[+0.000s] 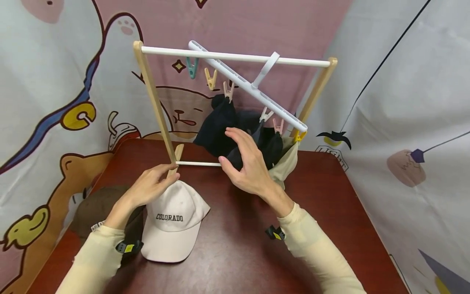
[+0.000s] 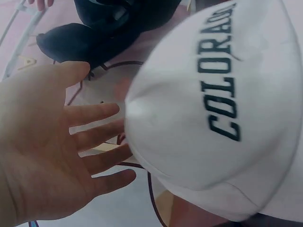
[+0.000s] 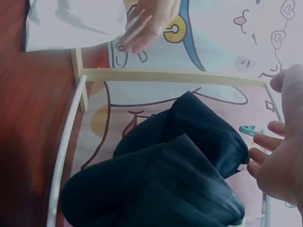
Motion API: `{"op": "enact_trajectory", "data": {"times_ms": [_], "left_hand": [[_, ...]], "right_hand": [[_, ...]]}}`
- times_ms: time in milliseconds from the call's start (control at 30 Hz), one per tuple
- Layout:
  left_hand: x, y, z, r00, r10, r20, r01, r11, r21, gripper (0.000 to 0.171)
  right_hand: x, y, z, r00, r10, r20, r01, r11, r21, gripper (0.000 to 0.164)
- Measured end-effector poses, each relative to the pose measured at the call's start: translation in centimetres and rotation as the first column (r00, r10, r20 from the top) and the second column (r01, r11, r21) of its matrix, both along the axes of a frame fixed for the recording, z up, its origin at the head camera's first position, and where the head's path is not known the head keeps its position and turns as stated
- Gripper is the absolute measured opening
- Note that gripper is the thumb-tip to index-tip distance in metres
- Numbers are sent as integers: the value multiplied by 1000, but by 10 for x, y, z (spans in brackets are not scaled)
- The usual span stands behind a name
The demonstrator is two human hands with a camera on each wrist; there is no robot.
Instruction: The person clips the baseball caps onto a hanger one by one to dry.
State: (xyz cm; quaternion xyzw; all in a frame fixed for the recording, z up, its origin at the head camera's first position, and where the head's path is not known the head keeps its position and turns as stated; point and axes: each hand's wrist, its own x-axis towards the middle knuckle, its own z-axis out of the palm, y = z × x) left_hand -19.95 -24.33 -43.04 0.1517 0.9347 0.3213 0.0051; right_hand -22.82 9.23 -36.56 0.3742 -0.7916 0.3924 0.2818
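Observation:
My left hand (image 1: 152, 185) reaches over the crown of a white baseball cap (image 1: 170, 239) lettered COLORADO, its fingers extended near the left foot of a rack. In the left wrist view, the palm and spread fingers hold nothing and overlap the cap's edge. My right hand (image 1: 249, 167) is raised before several dark caps (image 1: 218, 126) that hang from clothespins, fingers apart and gripping nothing. The pins are on a white hanger (image 1: 235, 75), which hooks over the rack's top bar (image 1: 165, 51) and slants down to the right. A beige cap (image 1: 288, 165) hangs at its low end.
The rack's wooden left post (image 1: 156, 102) and lower white rod (image 1: 198, 163) stand around the hanging caps. A dark brown cap (image 1: 95, 208) lies left on the reddish-brown table (image 1: 220, 261), partly behind my left arm. Unused teal (image 1: 192, 67) and yellow (image 1: 211, 79) clothespins dangle. Printed cloth walls enclose the table.

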Motion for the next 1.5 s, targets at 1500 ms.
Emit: {"op": "enact_trajectory", "data": {"times_ms": [1500], "left_hand": [[3, -4, -4, 998, -28, 51, 29, 999, -22, 16]], "right_hand": [[-77, -84, 110, 794, -121, 596, 234, 965, -116, 85]]}}
